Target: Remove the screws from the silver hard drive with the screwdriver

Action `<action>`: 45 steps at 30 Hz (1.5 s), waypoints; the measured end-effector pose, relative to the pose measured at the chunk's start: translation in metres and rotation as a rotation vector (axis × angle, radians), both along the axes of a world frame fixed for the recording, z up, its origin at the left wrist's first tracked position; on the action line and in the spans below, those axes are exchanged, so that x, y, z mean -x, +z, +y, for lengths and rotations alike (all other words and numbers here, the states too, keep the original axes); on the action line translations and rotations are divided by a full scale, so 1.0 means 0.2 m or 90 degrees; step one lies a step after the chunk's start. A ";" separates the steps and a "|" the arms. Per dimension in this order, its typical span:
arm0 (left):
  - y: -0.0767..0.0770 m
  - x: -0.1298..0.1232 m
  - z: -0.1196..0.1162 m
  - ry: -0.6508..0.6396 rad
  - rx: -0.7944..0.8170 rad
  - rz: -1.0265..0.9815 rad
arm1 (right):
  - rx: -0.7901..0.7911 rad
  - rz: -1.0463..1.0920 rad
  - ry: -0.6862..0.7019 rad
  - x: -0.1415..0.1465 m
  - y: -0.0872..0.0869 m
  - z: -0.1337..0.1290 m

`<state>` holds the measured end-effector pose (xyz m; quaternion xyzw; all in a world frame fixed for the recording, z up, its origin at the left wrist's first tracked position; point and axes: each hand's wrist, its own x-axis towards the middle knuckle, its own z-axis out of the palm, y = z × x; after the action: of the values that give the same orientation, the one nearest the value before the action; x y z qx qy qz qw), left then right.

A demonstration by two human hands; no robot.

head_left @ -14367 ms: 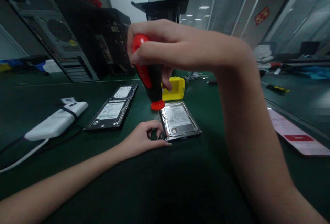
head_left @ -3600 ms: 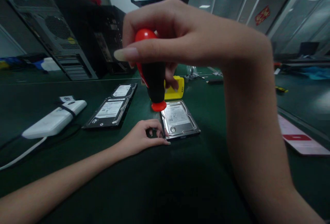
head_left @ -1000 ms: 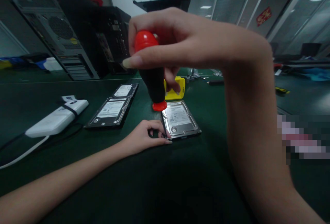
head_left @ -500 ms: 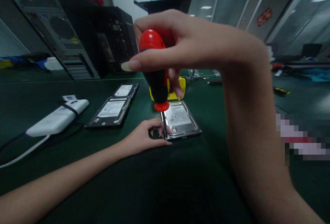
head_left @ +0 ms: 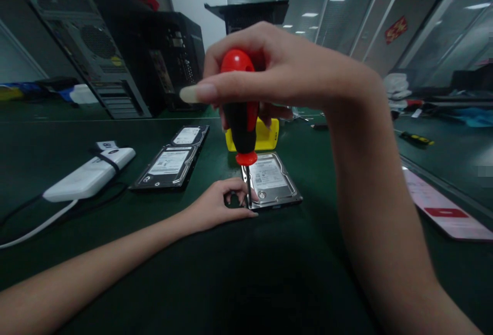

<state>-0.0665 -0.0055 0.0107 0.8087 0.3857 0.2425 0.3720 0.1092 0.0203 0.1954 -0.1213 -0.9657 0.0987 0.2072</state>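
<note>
A silver hard drive lies flat on the green table, its white label facing up. My left hand grips the drive's near left corner between thumb and fingers. Wrapped around the red and black handle of a screwdriver is my right hand, held high over the drive. The screwdriver stands nearly upright, its metal shaft running down to the drive's near left corner by my left fingertips. Whether the tip sits in a screw is too small to tell. Behind the drive is a yellow object, partly hidden by my right hand.
To the left lie two more hard drives and a white power strip with cables. Computer cases stand at the back left. On the right are a pink-and-white flat object and a yellow-black tool.
My right hand has turned slightly with the screwdriver handle, which now leans less and sits a little further right. My left hand keeps its hold on the drive. The view has shifted slightly.
</note>
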 end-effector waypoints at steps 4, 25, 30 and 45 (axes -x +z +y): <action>0.00 0.00 0.00 0.002 0.000 0.006 | 0.003 -0.017 0.035 0.00 0.01 0.00; 0.00 0.01 0.01 -0.006 -0.008 -0.007 | 0.182 -0.023 -0.049 -0.07 0.01 0.00; 0.00 0.01 0.01 -0.008 -0.002 -0.018 | 0.166 -0.016 -0.058 -0.06 0.02 -0.01; -0.01 0.01 0.00 0.003 -0.007 -0.006 | 0.149 -0.018 -0.011 -0.03 0.00 0.00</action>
<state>-0.0683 -0.0046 0.0090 0.8087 0.3847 0.2494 0.3685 0.1153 0.0199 0.1945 -0.1540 -0.9494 0.2072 0.1788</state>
